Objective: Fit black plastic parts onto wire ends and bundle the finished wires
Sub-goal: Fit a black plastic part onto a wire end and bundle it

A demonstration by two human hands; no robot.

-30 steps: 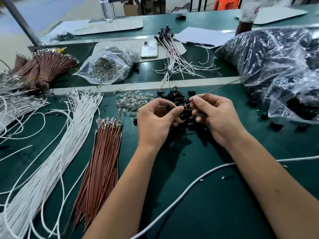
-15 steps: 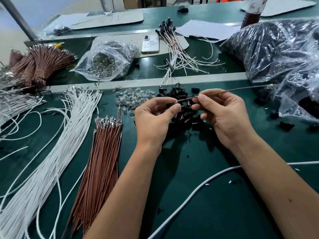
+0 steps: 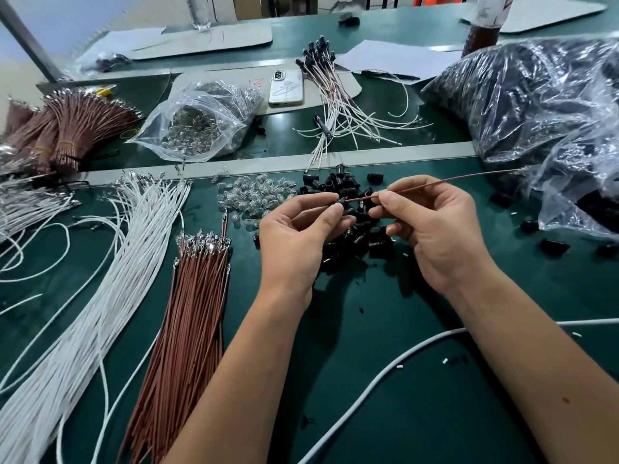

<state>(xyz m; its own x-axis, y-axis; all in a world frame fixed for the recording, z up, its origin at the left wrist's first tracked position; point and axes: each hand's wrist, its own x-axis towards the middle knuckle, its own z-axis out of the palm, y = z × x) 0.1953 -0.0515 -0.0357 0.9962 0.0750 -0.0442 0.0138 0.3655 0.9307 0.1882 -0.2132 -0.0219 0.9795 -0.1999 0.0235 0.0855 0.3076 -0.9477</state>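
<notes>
Mid-frame, just above centre: left hand (image 3: 301,236) pinching a small black plastic part (image 3: 342,206) between thumb and fingertips, right hand (image 3: 432,229) pinching a brown wire (image 3: 445,182) close to its near end. Wire threaded into the part, far end trailing off toward the right edge of the frame, over the clear bag of black parts (image 3: 536,102). Both hands clamped on their pieces, held above the loose pile of black parts (image 3: 348,236) on the green table (image 3: 385,396). Seating depth of the wire in the part — too small to tell.

Judged progress: early. Only 1 finished batch in sight, a fan of wires with black ends (image 3: 331,85) at upper centre, next to a phone (image 3: 286,87). Plenty left: a sheaf of loose brown wires (image 3: 187,329) at lower left of centre, a larger sweep of white wires (image 3: 83,313) further left, tied brown bundles (image 3: 67,128) at upper left, none showing black ends. Also on the table: a scatter of clear bulbs (image 3: 254,195) left of the pile, and a clear bag of them (image 3: 201,118) above. Bundling of the finished wires apparently not yet begun — no tie visible around the upper-centre fan.
</notes>
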